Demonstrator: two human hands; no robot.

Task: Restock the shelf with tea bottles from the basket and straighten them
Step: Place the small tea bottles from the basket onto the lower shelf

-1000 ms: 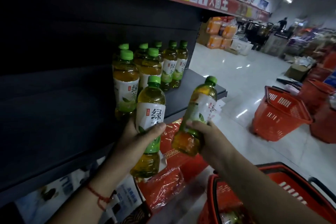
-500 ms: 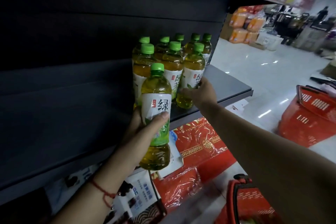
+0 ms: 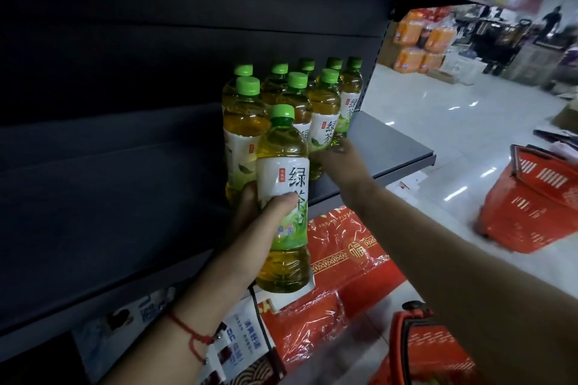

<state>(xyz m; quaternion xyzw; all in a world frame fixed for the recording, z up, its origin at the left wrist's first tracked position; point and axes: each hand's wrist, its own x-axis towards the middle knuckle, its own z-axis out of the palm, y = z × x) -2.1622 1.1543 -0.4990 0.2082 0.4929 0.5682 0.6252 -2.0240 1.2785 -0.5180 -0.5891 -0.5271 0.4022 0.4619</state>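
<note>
Green-capped tea bottle [image 3: 283,197] stayed gripped upright in the left hand [image 3: 250,228], just before the shelf [image 3: 391,147].
The right hand [image 3: 341,159] remained at the front right bottle [image 3: 325,116], its grip hidden. Eight bottles stood clustered on the shelf; two red baskets, one [image 3: 531,206] on the floor, one [image 3: 431,350] below.
</note>
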